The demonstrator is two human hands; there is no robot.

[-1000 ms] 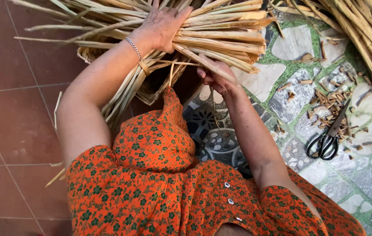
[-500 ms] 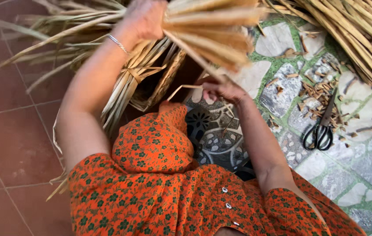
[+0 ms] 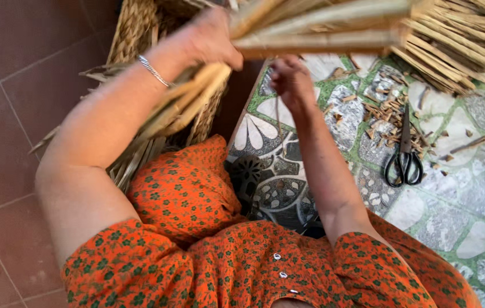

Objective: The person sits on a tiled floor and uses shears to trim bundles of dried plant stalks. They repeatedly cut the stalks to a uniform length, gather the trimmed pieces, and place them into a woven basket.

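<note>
— Head view: our left hand (image 3: 211,39) is closed around a thick bundle of dried reed strips (image 3: 333,25), gripping it near its lower end, so most of the bundle runs off to the right of that fist and a shorter tail of strips (image 3: 188,105) hangs below it toward our lap.

— And our right hand (image 3: 291,80)?

— Just under the bundle, a little to the right of the left fist. Its fingers look pinched narrow around a single thin strand (image 3: 278,117) that drops straight down from it (the picture is too blurred for us to be certain the strand is truly clamped).

— So which step do we judge this to be?

— Weaving, by the look of it: we are sorting one strand out of the held bundle. The half-woven basket (image 3: 134,31) sits behind the left wrist, touching the hanging tail of strips.

— What would the following move ask of us?

— A firm left grip so the bundle does not splay, and a light, steady pull with the right so the strand comes free without snapping or dragging its neighbours.

— Anything else close by?

— Black-handled scissors (image 3: 404,162) lie on the patterned mat (image 3: 470,222), well to the right of both hands, among reed offcuts (image 3: 390,108).
</note>
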